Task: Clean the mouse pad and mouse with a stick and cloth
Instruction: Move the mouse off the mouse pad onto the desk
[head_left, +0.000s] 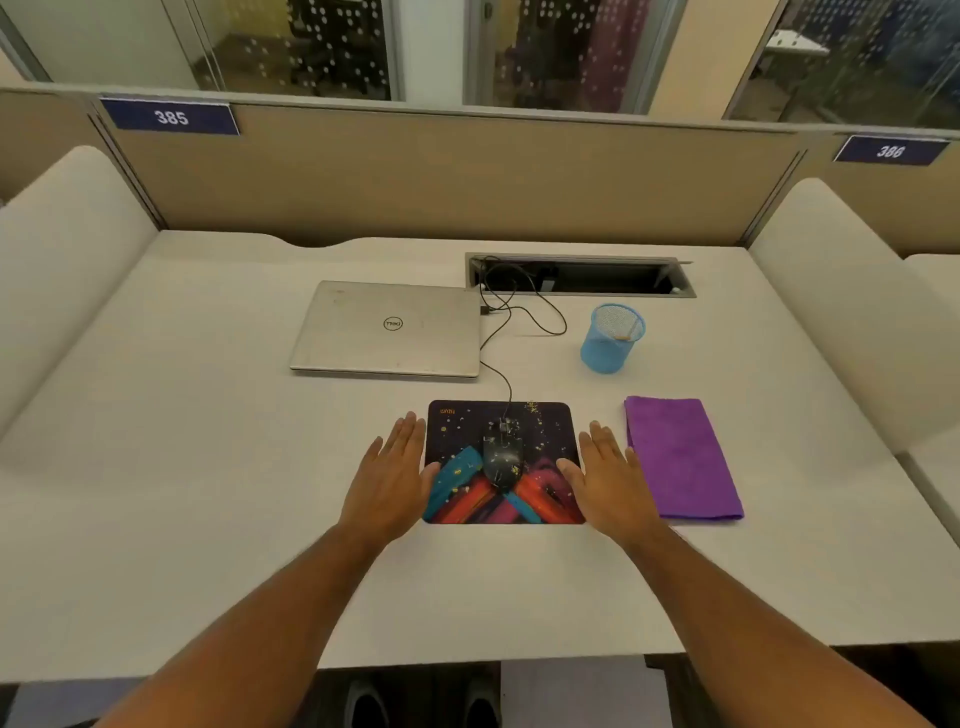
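My left hand (390, 480) and right hand (613, 480) lie flat, fingers straight, flanking the crumb-speckled mouse pad (503, 462); mouse (502, 457) on it, purple cloth (681, 457) right of it, Dell laptop (387, 328) behind it.

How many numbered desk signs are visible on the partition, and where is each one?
2. The sign reading 385 sits at the partition's upper left; the sign reading 386 sits at its upper right, near the frame edge. Others may lie outside the view.
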